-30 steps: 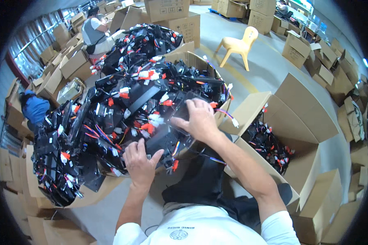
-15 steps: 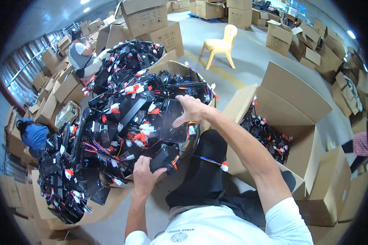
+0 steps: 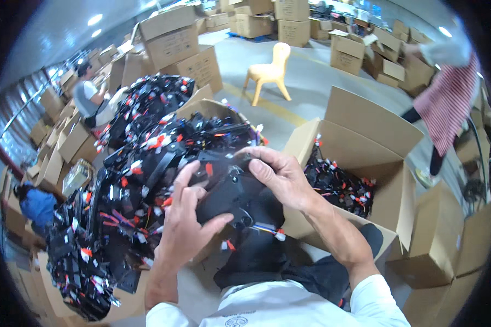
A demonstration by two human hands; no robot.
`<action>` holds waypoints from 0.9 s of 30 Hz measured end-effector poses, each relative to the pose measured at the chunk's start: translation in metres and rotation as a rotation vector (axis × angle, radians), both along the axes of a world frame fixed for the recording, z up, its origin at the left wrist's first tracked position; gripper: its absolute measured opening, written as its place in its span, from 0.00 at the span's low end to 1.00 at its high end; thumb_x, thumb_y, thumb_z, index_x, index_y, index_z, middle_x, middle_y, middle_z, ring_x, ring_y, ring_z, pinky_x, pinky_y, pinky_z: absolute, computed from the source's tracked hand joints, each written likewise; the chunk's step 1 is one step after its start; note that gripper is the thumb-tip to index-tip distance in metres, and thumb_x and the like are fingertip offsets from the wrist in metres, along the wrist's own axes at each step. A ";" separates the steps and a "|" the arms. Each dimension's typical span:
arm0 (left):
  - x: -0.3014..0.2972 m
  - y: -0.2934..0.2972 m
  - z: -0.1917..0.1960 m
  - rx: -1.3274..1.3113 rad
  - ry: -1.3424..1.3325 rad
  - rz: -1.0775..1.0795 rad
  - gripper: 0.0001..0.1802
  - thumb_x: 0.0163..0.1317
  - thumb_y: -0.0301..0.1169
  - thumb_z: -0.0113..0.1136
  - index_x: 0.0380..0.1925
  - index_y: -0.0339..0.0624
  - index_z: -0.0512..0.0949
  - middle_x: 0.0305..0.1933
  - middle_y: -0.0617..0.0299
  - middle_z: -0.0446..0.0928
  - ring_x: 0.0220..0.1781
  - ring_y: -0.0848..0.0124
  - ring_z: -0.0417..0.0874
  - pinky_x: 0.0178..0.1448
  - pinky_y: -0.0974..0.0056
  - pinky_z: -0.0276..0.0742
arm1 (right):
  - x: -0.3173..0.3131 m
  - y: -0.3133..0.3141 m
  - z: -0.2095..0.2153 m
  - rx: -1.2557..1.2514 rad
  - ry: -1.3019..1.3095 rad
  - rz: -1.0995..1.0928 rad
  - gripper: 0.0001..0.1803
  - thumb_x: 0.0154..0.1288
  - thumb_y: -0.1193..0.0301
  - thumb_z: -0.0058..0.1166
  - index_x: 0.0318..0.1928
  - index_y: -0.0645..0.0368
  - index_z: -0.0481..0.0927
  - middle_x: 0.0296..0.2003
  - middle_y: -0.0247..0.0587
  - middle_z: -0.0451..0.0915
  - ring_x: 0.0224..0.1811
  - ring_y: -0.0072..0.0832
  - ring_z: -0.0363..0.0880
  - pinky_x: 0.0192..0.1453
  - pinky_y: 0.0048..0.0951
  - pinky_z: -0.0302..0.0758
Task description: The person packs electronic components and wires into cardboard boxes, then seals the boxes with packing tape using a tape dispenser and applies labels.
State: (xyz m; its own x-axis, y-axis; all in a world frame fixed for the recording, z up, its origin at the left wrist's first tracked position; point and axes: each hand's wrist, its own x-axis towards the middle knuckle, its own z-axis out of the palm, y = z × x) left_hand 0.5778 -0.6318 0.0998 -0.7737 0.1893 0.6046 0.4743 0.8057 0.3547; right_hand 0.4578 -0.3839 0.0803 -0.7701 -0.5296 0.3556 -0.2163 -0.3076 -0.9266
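Your left hand (image 3: 184, 220), fingers half-open, and right hand (image 3: 283, 180), fingers pinched, hold a black part (image 3: 226, 197). A carton (image 3: 389, 188) stands right.

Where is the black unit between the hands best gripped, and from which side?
Probably by opposite edges of the black unit, coming from left and right together: its face looks broad and flat, and wires trail off its lower right.

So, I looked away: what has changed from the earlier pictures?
The right hand has drawn back from the heap, and it and the left hand now hold a black part between them. A person in a striped garment has come into fuller view on the right. The yellow chair and open carton stay put.
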 end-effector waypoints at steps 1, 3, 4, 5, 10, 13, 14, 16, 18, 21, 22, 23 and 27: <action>-0.001 0.010 0.005 0.059 -0.086 -0.047 0.38 0.54 0.38 0.95 0.52 0.37 0.74 0.86 0.34 0.73 0.82 0.34 0.82 0.74 0.44 0.88 | 0.008 0.017 0.003 0.055 0.050 -0.017 0.29 0.83 0.61 0.76 0.73 0.67 0.85 0.60 0.32 0.90 0.62 0.18 0.85 0.69 0.32 0.84; -0.016 0.027 0.002 0.052 -0.087 -0.137 0.41 0.51 0.40 0.97 0.52 0.39 0.73 0.79 0.36 0.80 0.77 0.37 0.86 0.71 0.44 0.89 | 0.015 0.043 0.005 0.133 0.450 -0.138 0.41 0.69 0.60 0.87 0.76 0.64 0.83 0.59 0.42 0.91 0.64 0.28 0.89 0.70 0.37 0.86; -0.022 0.036 0.004 0.053 -0.107 -0.182 0.41 0.50 0.39 0.97 0.53 0.39 0.75 0.76 0.38 0.82 0.75 0.39 0.88 0.70 0.45 0.90 | 0.018 0.055 0.009 0.180 0.599 -0.229 0.47 0.61 0.61 0.92 0.76 0.62 0.81 0.58 0.50 0.91 0.65 0.36 0.91 0.72 0.40 0.86; -0.030 0.047 0.009 -0.010 -0.073 -0.210 0.41 0.50 0.39 0.97 0.54 0.38 0.76 0.74 0.40 0.84 0.72 0.41 0.89 0.69 0.46 0.90 | 0.026 0.065 0.011 0.268 0.585 -0.319 0.47 0.61 0.62 0.92 0.76 0.63 0.81 0.59 0.51 0.90 0.64 0.37 0.92 0.72 0.41 0.86; -0.075 0.111 0.022 0.650 0.027 -0.356 0.35 0.69 0.35 0.88 0.67 0.31 0.79 0.71 0.48 0.86 0.69 0.55 0.90 0.72 0.53 0.85 | 0.028 0.130 0.021 0.005 0.103 -0.424 0.40 0.68 0.67 0.89 0.74 0.64 0.80 0.58 0.38 0.89 0.60 0.24 0.88 0.67 0.33 0.87; -0.107 0.166 0.025 0.641 0.143 -0.220 0.27 0.83 0.38 0.77 0.69 0.31 0.80 0.64 0.53 0.86 0.64 0.66 0.87 0.72 0.60 0.83 | 0.025 0.140 0.035 -0.161 0.256 -0.663 0.33 0.75 0.64 0.80 0.72 0.65 0.82 0.54 0.36 0.90 0.52 0.20 0.88 0.57 0.27 0.86; -0.117 0.186 0.041 0.773 0.138 -0.145 0.26 0.84 0.37 0.76 0.69 0.31 0.80 0.63 0.54 0.86 0.64 0.68 0.87 0.73 0.61 0.82 | 0.022 0.153 0.051 -0.139 0.271 -0.702 0.32 0.75 0.64 0.79 0.71 0.65 0.83 0.53 0.35 0.90 0.48 0.19 0.88 0.54 0.27 0.85; -0.144 0.207 0.071 0.776 0.330 -0.293 0.22 0.84 0.33 0.74 0.68 0.31 0.81 0.59 0.59 0.86 0.60 0.70 0.88 0.70 0.60 0.84 | 0.011 0.181 0.091 -0.103 0.526 -0.816 0.27 0.76 0.66 0.77 0.68 0.65 0.84 0.49 0.34 0.90 0.43 0.19 0.86 0.50 0.27 0.83; -0.130 0.254 0.111 1.068 0.105 -0.866 0.21 0.82 0.31 0.76 0.66 0.31 0.84 0.59 0.60 0.88 0.56 0.70 0.89 0.67 0.59 0.87 | 0.001 0.221 0.133 -0.252 0.889 -0.882 0.23 0.80 0.62 0.76 0.64 0.63 0.87 0.48 0.37 0.92 0.42 0.20 0.90 0.51 0.29 0.88; -0.165 0.284 0.123 0.718 -0.073 -0.975 0.36 0.76 0.23 0.80 0.80 0.38 0.75 0.72 0.52 0.87 0.70 0.61 0.93 0.73 0.52 0.94 | 0.019 0.258 0.176 -0.310 0.783 -1.020 0.19 0.85 0.54 0.70 0.48 0.59 0.90 0.36 0.26 0.85 0.35 0.17 0.81 0.42 0.23 0.78; -0.207 0.275 0.116 0.866 -0.112 -1.068 0.33 0.74 0.24 0.82 0.76 0.38 0.80 0.71 0.53 0.88 0.70 0.65 0.93 0.72 0.56 0.94 | -0.005 0.290 0.174 -0.294 0.781 -0.988 0.18 0.90 0.55 0.63 0.48 0.58 0.89 0.39 0.27 0.84 0.33 0.18 0.79 0.39 0.21 0.75; -0.213 0.280 0.129 0.664 -0.044 -0.911 0.29 0.74 0.25 0.83 0.72 0.39 0.83 0.70 0.54 0.89 0.70 0.67 0.93 0.74 0.56 0.92 | -0.007 0.310 0.171 -0.171 0.709 -0.983 0.21 0.91 0.52 0.59 0.53 0.58 0.89 0.43 0.30 0.87 0.36 0.20 0.82 0.41 0.22 0.77; -0.259 0.356 0.140 0.140 0.902 -1.141 0.44 0.65 0.29 0.87 0.76 0.27 0.74 0.65 0.36 0.89 0.59 0.51 0.96 0.58 0.52 0.98 | -0.016 0.389 0.147 -0.125 0.138 -0.611 0.39 0.94 0.38 0.47 0.72 0.64 0.83 0.63 0.47 0.91 0.54 0.29 0.92 0.62 0.36 0.90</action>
State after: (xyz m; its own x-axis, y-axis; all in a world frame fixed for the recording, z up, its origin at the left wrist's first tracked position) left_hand 0.3189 -0.2753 0.2393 0.3967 0.3277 0.8575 0.9176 -0.1677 -0.3605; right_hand 0.4418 0.0055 0.2273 -0.8626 0.0423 0.5042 -0.5020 -0.1953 -0.8425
